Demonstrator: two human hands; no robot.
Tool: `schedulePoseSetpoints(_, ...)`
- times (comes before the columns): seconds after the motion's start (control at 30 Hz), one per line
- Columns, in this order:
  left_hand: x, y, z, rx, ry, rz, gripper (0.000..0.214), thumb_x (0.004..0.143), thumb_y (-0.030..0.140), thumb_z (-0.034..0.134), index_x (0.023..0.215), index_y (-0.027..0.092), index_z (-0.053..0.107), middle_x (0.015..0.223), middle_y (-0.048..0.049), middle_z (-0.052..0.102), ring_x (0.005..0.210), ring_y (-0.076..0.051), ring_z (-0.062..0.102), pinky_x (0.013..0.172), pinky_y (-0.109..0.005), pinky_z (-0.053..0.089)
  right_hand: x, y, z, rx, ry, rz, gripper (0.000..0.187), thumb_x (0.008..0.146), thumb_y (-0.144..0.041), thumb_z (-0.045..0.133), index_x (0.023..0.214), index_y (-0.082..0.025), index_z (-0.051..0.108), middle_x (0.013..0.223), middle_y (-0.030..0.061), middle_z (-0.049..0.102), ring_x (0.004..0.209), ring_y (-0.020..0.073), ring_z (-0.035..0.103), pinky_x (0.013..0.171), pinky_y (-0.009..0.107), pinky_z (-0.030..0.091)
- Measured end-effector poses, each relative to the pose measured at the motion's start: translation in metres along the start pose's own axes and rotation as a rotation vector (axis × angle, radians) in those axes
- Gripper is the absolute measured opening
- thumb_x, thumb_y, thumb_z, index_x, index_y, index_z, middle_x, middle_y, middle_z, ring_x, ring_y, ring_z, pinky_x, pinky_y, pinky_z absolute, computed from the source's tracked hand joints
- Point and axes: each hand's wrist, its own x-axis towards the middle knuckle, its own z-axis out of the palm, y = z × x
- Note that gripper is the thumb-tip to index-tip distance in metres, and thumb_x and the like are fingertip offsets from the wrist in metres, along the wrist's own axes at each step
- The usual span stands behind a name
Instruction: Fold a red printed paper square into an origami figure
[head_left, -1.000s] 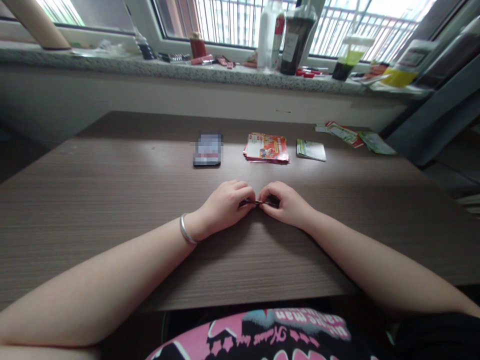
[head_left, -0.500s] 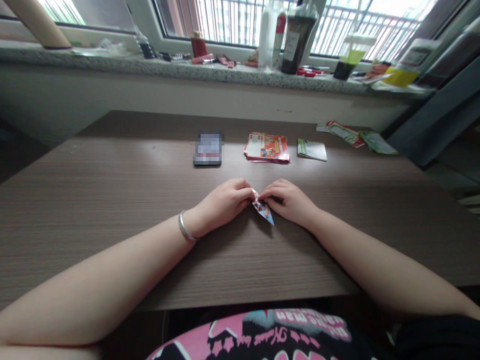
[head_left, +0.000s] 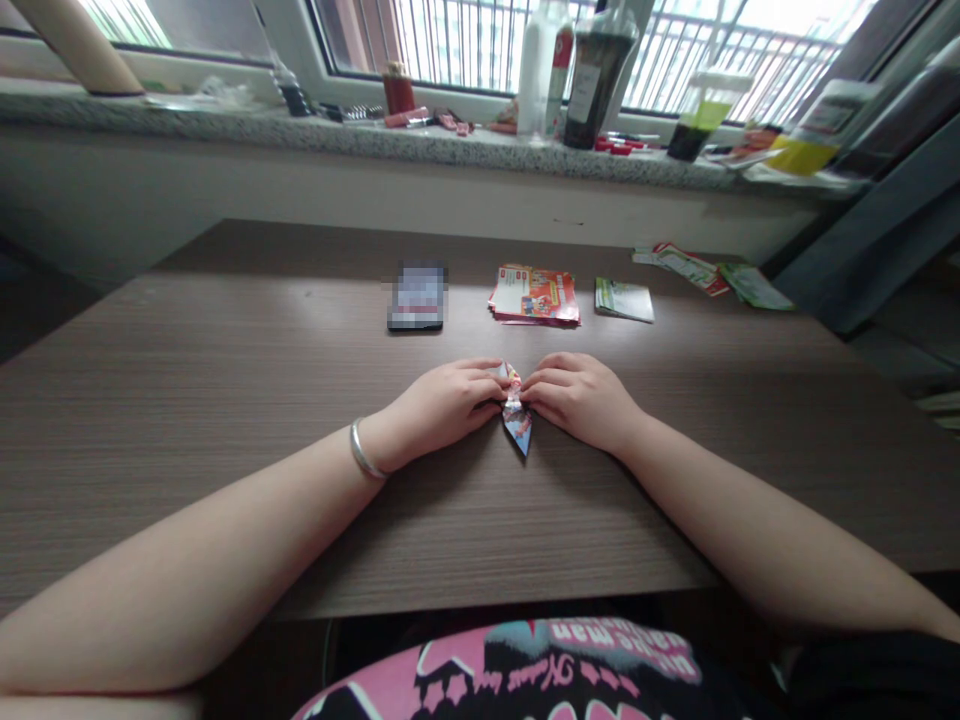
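Note:
A small piece of folded printed paper (head_left: 517, 420) lies between my two hands over the middle of the table (head_left: 300, 380). Its lower end tapers to a bluish point aimed toward me. My left hand (head_left: 454, 400), with a silver bangle at the wrist, pinches the paper's left edge. On the other side, the bent fingers of my right hand (head_left: 581, 400) grip its right edge. The fingertips hide parts of both edges. The paper's upper end shows between the hands.
Behind my hands lie a dark-edged blurred rectangle (head_left: 417, 300), a stack of red printed cards (head_left: 536, 296) and a smaller green-white stack (head_left: 624, 300). Several green and red packets (head_left: 694, 268) sit at the back right. Bottles and cups (head_left: 596, 85) line the granite windowsill (head_left: 465, 148).
The folded paper has turned, its point swinging left to aim more straight toward me. More of its upper end shows. Both hands have shifted slightly around it and still hold it.

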Motion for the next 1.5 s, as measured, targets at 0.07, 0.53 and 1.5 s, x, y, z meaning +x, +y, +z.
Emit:
schedulePoseSetpoints(0.07,-0.001,-0.001,0.001,0.016,0.012,0.019,0.02,0.091,0.017,0.056,0.105,0.019,0.07,0.116,-0.0051,0.071,0.119,-0.021,0.059,0.107,-0.04,0.046,0.0,-0.001,-0.002,-0.023,0.005,-0.015,0.021,0.097,-0.032,0.052,0.104,-0.027,0.07,0.107,0.0012,0.074,0.107,0.0228,0.059,0.089,0.039,0.044)
schedulePoseSetpoints(0.53,0.0,-0.007,0.003,0.02,0.024,-0.028,0.015,0.089,0.019,0.06,0.097,0.02,0.072,0.102,-0.0051,0.075,0.103,-0.022,0.067,0.096,-0.038,0.054,0.001,-0.012,-0.004,-0.108,-0.057,-0.064,0.025,0.099,-0.026,0.046,0.107,-0.026,0.069,0.105,0.0042,0.074,0.098,0.0205,0.064,0.083,0.035,0.045)
schedulePoseSetpoints(1.5,0.003,0.009,0.002,0.265,0.085,0.045,0.012,0.086,0.017,0.058,0.093,0.017,0.067,0.102,-0.0083,0.072,0.101,-0.021,0.067,0.092,-0.036,0.052,0.005,-0.015,0.004,-0.102,0.027,0.066,0.014,0.089,-0.026,0.057,0.085,-0.02,0.068,0.088,0.0054,0.071,0.09,0.0221,0.06,0.081,0.034,0.046)
